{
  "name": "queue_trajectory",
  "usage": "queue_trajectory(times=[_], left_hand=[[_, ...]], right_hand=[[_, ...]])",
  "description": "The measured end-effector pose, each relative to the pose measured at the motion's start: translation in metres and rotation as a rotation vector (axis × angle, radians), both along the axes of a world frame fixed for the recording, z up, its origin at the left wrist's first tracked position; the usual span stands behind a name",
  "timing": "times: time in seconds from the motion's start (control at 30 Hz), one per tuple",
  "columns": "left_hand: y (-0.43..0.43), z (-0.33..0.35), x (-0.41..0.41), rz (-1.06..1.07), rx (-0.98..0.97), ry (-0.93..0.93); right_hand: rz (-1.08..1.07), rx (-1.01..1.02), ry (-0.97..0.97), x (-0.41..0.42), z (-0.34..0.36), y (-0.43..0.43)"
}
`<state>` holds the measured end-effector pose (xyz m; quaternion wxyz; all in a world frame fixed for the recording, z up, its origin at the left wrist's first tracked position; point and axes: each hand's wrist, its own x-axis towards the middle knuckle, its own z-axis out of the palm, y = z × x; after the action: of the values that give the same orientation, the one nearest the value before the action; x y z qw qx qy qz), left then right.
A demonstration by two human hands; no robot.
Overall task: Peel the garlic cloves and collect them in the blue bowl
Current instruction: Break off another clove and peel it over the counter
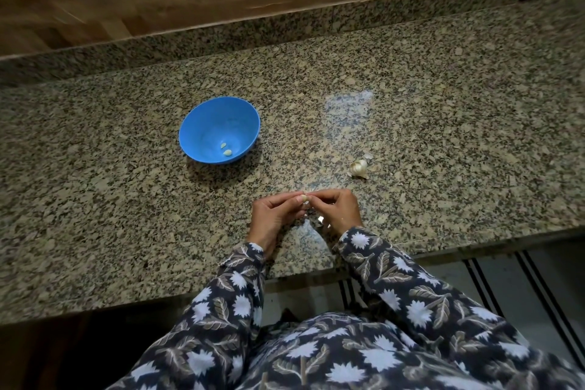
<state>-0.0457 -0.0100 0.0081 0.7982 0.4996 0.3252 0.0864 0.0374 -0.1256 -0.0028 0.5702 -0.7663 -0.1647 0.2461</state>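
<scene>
**Third clove in the hands, two in the bowl**

Head view. The left hand [271, 215] and the right hand [336, 209] met over the near part of the granite tabletop [443, 136], fingers of both curled in and pinching one garlic clove [304, 198] between their tips. The clove was held just above the stone, not resting on it. Whether its skin was partly off could not be told at this size. A pale scrap [320, 220], probably shed skin, showed below the right hand's fingers.

The blue bowl [215, 117] stood on the tabletop ahead and to the left of the hands, well apart from them. Two peeled cloves [225, 149] lay close together on its bottom, so the task looked begun but far from finished. What remained of the garlic bulb [359, 168] lay ahead and to the right of the hands, with a loose piece of skin [368, 155] just beyond it. How many cloves it still held could not be seen, though it seemed enough for several more rounds.

As for room, the stretch of stone between hands and bowl held nothing, so carrying a clove across looked unobstructed. The front edge of the tabletop [316, 275] ran under the patterned sleeves [395, 279], near the wrists, and a dropped clove might roll off there. The raised granite ledge [285, 28] at the back stood well away from everything.
</scene>
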Motion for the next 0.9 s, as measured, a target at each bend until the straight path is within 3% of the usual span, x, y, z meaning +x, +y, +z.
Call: queue_trajectory(times=[0.33, 0.6, 0.73, 0.9], left_hand=[[-0.002, 0.000, 0.001, 0.002, -0.005, 0.004], [-0.001, 0.001, 0.002, 0.037, -0.147, -0.006], [0.002, 0.001, 0.002, 0.036, -0.057, 0.004], [0.001, 0.003, 0.004, 0.025, 0.022, 0.019]], right_hand=[[-0.033, 0.014, -0.026, -0.001, -0.002, -0.001], [-0.106, -0.049, 0.101, 0.001, -0.010, 0.005], [-0.051, -0.066, -0.005, -0.001, -0.006, 0.001], [-0.024, -0.058, 0.010, -0.004, -0.002, 0.001]])
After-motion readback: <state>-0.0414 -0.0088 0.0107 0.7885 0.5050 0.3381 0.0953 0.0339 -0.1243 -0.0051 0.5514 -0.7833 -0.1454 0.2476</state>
